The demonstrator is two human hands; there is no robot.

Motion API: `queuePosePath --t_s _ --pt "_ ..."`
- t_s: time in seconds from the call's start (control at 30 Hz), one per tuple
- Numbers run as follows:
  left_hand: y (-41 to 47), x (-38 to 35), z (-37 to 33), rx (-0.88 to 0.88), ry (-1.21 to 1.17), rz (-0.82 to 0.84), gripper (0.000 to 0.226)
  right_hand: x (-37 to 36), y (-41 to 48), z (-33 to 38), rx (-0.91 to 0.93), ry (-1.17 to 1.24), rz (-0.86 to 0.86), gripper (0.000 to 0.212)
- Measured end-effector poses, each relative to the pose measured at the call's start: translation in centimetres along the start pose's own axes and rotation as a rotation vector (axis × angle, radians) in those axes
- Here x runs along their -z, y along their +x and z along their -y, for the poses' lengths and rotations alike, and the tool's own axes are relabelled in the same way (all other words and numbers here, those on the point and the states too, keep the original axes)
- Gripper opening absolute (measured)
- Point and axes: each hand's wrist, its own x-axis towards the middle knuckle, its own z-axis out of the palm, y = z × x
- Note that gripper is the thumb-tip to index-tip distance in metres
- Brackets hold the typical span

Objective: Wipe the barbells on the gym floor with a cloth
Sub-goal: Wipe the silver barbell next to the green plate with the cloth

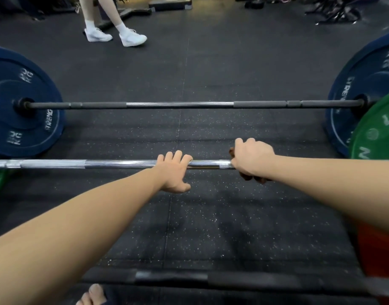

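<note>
Chrome barbell (123,164) lies across the middle of the frame on the gym floor (211,216), with a green plate (378,133) at the right edge. I note my right hand (251,158) clenched around a dark cloth (247,177) wrapped on the bar, right of centre. My left hand (173,172) grasps the bar just beside it, fingers hooked over. A black barbell (180,104) with blue plates (19,102) lies higher in the frame.

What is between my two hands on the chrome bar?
Only a bare stretch of the chrome bar, in the head view; the left hand holds it, the right hand grips the cloth.
</note>
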Motion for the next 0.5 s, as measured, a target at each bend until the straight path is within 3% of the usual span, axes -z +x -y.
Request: queuePosePath --t_s 0.23,0.33,0.5 --pt "0.1 0.1 0.5 -0.018 -0.013 0.03 0.072 0.1 0.5 9.3 0.157 0.192 0.067 0.032" --pt "0.2 0.1 0.7 -0.025 -0.016 0.031 0.069 0.4 0.7 9.4 0.169 0.194 0.08 0.03" --pt "0.2 -0.2 0.7 -0.036 -0.065 0.001 0.087 0.4 -0.3 6.8 0.137 0.156 0.058 0.02"
